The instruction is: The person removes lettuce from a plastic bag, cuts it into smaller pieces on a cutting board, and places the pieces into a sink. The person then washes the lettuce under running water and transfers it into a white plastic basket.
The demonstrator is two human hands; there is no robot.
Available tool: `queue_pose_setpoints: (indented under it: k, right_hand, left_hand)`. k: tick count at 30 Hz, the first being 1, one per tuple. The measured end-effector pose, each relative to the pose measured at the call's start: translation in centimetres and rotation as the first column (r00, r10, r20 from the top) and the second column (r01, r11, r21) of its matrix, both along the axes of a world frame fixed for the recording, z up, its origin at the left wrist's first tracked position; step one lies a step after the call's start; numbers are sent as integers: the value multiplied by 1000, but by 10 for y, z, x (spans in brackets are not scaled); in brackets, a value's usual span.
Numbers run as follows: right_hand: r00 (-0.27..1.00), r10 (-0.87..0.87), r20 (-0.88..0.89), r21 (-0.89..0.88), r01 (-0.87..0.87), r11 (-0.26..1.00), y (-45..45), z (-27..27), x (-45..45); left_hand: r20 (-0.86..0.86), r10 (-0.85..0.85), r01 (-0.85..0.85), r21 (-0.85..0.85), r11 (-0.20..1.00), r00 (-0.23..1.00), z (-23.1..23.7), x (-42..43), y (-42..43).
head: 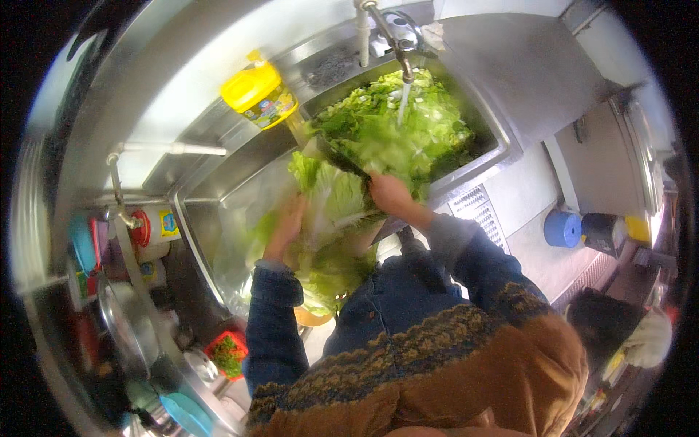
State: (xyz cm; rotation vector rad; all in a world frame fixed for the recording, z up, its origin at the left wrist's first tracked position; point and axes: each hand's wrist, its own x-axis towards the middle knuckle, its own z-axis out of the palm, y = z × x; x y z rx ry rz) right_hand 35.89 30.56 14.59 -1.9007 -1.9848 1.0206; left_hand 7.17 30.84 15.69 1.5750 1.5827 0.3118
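Observation:
In my right hand (390,194) is the handle of a knife with a broad dark blade (344,158), angled up and left over the sink divider. My left hand (289,218), blurred, holds a bunch of lettuce (333,188) beside the blade. More lettuce, blurred, hangs low in front of my body. Cut lettuce leaves (382,117) are heaped in the right-hand basin of a steel sink (505,145). Water runs from a metal faucet (405,60) onto that heap. A clear plastic bag (232,224) seems to lie around the lettuce in the left-hand basin.
A yellow plastic jug (254,93) stands on the sink's back ledge. Left of the sink, shelving holds a red-lidded tub (155,226) and a red basket of greens (226,352). To the right are a steel counter (519,65) and a blue roll-shaped object (562,229).

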Motion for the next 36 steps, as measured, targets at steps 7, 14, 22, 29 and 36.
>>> queue_pose_setpoints:
  k: [7, 14, 22, 29, 36]
  right_hand:
    - [998, -70, 0, 48, 70, 996, -6, -9, -4]
    - [997, -77, -13, 38, 77, 996, -8, -12, 1]
    - [994, -104, -19, 62, 105, 993, -2, 14, -1]
    - [993, 110, 36, 175, -115, 978, -19, 105, 27]
    - [954, 261, 151, -57, -255, 965, -26, 66, -9]
  left_hand:
    - [-314, -133, 170, 94, 981, 940, -5, -11, 21]
    - [-749, 195, 349, 501, 792, 633, -28, -155, 54]
    - [-276, 720, -351, 727, 590, 637, 93, -118, 8]
    - [-374, 35, 81, 291, 953, 927, 40, 65, -56]
    - [-293, 9, 39, 159, 986, 956, 6, 62, -50]
